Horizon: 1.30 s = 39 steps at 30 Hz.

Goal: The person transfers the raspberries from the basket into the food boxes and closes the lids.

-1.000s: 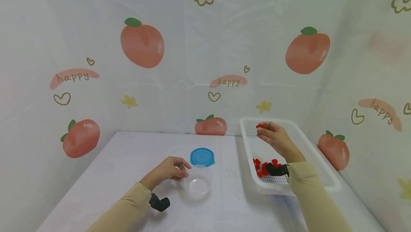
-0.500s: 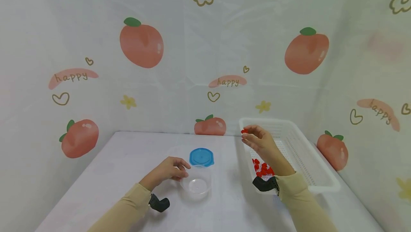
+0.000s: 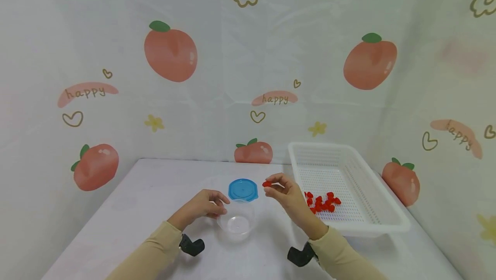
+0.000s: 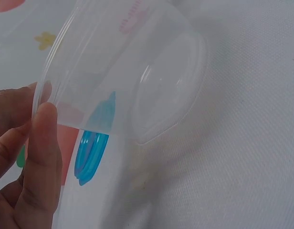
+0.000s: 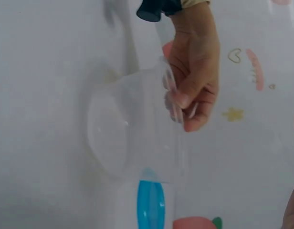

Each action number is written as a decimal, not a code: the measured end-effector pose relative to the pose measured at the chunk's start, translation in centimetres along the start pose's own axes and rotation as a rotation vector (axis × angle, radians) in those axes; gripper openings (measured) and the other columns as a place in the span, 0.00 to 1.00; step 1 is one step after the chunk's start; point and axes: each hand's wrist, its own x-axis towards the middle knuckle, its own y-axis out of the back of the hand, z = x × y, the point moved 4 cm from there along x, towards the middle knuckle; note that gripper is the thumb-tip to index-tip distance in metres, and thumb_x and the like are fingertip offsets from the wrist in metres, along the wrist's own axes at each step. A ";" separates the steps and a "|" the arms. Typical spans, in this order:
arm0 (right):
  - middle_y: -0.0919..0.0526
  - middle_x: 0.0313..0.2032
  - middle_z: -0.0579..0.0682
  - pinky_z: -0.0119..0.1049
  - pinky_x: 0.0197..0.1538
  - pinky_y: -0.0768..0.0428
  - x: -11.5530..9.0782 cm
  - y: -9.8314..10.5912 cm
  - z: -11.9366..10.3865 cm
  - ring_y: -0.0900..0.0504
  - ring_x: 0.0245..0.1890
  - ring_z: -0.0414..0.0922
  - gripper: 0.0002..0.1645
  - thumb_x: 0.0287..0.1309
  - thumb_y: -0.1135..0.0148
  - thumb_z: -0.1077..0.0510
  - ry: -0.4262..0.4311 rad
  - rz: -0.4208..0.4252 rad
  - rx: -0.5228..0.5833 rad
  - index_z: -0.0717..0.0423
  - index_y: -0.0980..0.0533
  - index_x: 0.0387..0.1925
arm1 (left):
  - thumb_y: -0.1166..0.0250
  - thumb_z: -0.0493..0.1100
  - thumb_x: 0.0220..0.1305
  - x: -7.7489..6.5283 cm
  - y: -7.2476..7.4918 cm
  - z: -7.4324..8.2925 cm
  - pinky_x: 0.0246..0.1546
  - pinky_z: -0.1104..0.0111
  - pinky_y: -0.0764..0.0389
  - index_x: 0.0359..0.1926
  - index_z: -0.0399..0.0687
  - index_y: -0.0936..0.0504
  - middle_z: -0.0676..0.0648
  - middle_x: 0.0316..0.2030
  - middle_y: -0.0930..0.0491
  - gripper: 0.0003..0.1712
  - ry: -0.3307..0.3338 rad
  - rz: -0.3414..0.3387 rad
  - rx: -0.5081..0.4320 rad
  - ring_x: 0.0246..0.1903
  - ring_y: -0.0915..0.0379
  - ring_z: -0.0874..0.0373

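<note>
A clear plastic bowl [image 3: 237, 225] stands on the table. My left hand [image 3: 201, 207] pinches its rim on the left side, with the thumb and fingers on either side of the wall in the left wrist view [image 4: 37, 157]. My right hand [image 3: 288, 198] holds a small red piece [image 3: 266, 184] between thumb and fingertips, above the table and to the right of the bowl. The piece is too small to tell its kind. Just behind the bowl lies a blue lid [image 3: 243, 190]. Only an edge of my right hand [image 5: 292, 210] shows in the right wrist view, its red piece out of sight.
On the right is a white perforated plastic basket [image 3: 373, 228] with raised walls. Several more red pieces [image 3: 325, 204] lie in its near left part. A white cloth backdrop [image 3: 217, 56] with printed fruit hangs behind the table.
My right hand has moved left and nearer, out from over the basket, carrying the red piece toward the bowl. My left hand and the bowl have stayed put.
</note>
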 end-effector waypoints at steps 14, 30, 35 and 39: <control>0.21 0.45 0.59 0.27 0.47 0.19 -1.2 -2.8 4.0 0.20 0.42 0.44 0.21 0.60 0.35 0.61 -0.078 -0.105 -0.073 0.70 0.29 0.49 | 0.28 0.38 0.55 0.0 -0.1 0.0 0.30 0.69 0.17 0.45 0.38 0.18 0.47 0.29 0.23 0.16 0.005 0.011 0.011 0.24 0.26 0.58; 0.17 0.45 0.58 0.28 0.45 0.18 -1.5 -3.1 5.7 0.20 0.42 0.45 0.19 0.59 0.35 0.59 -0.142 -0.082 -0.201 0.66 0.26 0.48 | 0.28 0.39 0.55 0.0 -0.2 0.0 0.31 0.68 0.16 0.44 0.39 0.17 0.47 0.30 0.23 0.16 0.022 0.035 0.027 0.24 0.26 0.58; 0.17 0.44 0.57 0.29 0.44 0.17 -1.4 -3.1 5.6 0.21 0.41 0.44 0.17 0.59 0.34 0.60 -0.142 -0.088 -0.236 0.63 0.25 0.47 | 0.28 0.38 0.55 0.0 -0.2 0.0 0.30 0.68 0.17 0.44 0.39 0.17 0.47 0.30 0.23 0.16 0.026 0.037 0.023 0.24 0.26 0.58; 0.18 0.44 0.56 0.31 0.44 0.17 -1.3 -3.2 5.6 0.21 0.41 0.43 0.16 0.58 0.33 0.60 -0.151 -0.090 -0.250 0.61 0.24 0.47 | 0.28 0.38 0.55 0.0 -0.2 0.0 0.31 0.68 0.16 0.44 0.39 0.17 0.47 0.31 0.23 0.16 0.027 0.035 0.020 0.24 0.26 0.58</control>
